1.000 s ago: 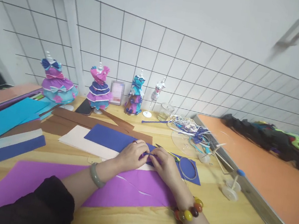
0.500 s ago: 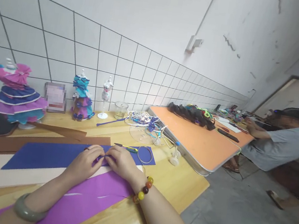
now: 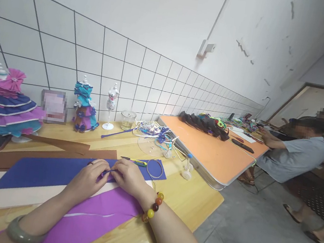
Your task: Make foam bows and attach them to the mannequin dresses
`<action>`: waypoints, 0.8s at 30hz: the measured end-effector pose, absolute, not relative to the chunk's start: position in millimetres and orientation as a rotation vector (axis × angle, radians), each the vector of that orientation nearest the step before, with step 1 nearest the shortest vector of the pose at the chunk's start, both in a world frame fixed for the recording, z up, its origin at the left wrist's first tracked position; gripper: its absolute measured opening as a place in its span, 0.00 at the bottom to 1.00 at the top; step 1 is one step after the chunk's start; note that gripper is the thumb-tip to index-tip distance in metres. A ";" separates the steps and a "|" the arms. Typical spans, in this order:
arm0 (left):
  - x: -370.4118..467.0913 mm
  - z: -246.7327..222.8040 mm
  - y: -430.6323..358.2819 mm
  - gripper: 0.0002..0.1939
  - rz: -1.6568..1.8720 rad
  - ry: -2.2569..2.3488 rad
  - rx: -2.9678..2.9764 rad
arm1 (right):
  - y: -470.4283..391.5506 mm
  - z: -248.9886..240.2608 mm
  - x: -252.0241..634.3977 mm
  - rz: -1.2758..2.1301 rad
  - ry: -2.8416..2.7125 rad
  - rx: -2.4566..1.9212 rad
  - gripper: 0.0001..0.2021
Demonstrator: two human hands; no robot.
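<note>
at wooden table (image 3: 198,207), w/ purple sheet (image 3: 94,220) nearest, blue sheet (image 3: 43,169) farther off. w/ l. hand (image 3: 90,178) & r. hand (image 3: 128,177) close together over blue sheet, just short of yellow-green tool (image 3: 140,162). pinching small blue-purple piece (image 3: 109,171) betw. narrowed fingertips of both; maybe a rolled strip, too covered to be sure.
</note>
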State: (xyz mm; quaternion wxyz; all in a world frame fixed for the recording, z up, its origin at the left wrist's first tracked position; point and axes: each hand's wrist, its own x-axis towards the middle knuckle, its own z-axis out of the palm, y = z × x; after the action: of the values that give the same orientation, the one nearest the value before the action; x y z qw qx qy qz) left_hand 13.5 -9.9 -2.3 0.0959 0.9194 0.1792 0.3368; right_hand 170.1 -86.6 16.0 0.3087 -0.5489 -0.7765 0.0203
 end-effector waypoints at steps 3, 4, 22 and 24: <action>13.2 -1.6 -10.1 0.06 0.979 0.534 2.719 | -86.2 15.2 170.4 0.064 -2.058 -1.449 0.06; 13.2 -1.5 -10.0 0.06 0.977 0.533 2.717 | -85.9 14.8 170.6 0.062 -2.058 -1.450 0.05; 12.6 -2.5 -8.7 0.07 1.005 0.502 2.707 | -85.3 14.5 170.2 0.062 -2.063 -1.447 0.06; 12.6 -1.3 -9.3 0.07 0.992 0.492 2.705 | -85.4 14.5 170.5 0.067 -2.069 -1.443 0.06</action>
State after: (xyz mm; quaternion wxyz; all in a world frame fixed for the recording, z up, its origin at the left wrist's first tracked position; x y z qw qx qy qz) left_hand 12.6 -9.3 -1.3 0.1093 0.9199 0.1674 0.3374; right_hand 170.5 -85.4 14.5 0.3042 -0.5449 -0.7810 0.0254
